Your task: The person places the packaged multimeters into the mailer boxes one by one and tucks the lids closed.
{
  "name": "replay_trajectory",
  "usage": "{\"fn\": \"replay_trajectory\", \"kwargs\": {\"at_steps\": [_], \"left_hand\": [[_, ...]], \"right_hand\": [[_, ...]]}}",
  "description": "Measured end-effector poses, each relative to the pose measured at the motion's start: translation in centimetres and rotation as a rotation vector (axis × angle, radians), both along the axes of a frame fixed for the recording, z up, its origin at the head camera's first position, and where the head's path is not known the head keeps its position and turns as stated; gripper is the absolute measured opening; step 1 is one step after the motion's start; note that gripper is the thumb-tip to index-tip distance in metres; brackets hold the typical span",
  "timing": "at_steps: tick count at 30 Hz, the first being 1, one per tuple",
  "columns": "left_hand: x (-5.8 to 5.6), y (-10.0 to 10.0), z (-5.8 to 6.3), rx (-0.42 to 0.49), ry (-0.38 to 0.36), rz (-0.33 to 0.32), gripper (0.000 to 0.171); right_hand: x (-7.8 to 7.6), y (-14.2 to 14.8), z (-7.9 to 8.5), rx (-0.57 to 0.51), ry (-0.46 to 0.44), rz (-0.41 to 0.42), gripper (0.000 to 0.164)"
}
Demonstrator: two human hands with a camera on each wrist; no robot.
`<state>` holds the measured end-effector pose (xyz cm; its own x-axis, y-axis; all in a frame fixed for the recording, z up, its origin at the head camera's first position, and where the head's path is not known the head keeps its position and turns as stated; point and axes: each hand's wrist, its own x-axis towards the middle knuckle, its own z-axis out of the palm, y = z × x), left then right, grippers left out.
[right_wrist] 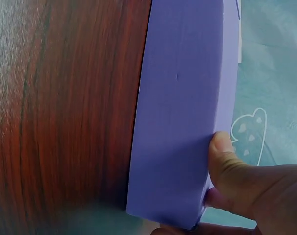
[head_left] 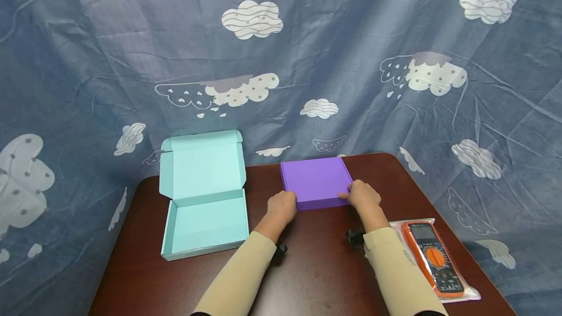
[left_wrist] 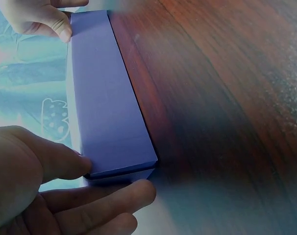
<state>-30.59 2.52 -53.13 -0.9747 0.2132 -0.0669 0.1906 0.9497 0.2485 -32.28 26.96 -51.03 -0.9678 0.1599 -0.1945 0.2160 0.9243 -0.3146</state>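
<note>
A closed purple cardboard box point(head_left: 317, 179) lies flat toward the back of the brown table. At its near left corner my left hand point(head_left: 282, 206) holds it. The left wrist view shows the thumb point(left_wrist: 72, 165) at the top edge and the other fingers along the short side. My right hand point(head_left: 363, 194) grips the near right corner, its thumb point(right_wrist: 223, 152) over the top edge and fingers partly hidden behind the end. Between the hands, the box's long front side point(left_wrist: 102, 88) faces me.
To the left stands an open light-teal box point(head_left: 210, 226) with its lid point(head_left: 206, 172) raised against the cloud-print curtain point(head_left: 307, 52). An orange and black multimeter point(head_left: 434, 257) in a clear bag lies at the right table edge, beside my right sleeve point(head_left: 397, 267).
</note>
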Motion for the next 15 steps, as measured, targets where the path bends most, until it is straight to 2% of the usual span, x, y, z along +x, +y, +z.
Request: {"fn": "replay_trajectory", "kwargs": {"at_steps": [3,7,12,15], "left_hand": [[0.0,0.1,0.2,-0.002,-0.010,0.006,0.009],[0.2,0.2,0.3,-0.009,-0.034,0.014,0.007],[0.3,0.1,0.4,-0.005,-0.048,0.017,0.006],[0.4,0.1,0.4,0.005,-0.040,0.011,0.006]], "right_hand": [[0.0,-0.1,0.1,0.024,0.001,0.014,0.044],[0.6,0.0,-0.3,0.073,0.022,0.079,0.056],[2.4,1.2,-0.7,0.116,0.041,0.150,0.070],[3.7,2.5,-0.7,0.134,0.051,0.140,0.078]]}}
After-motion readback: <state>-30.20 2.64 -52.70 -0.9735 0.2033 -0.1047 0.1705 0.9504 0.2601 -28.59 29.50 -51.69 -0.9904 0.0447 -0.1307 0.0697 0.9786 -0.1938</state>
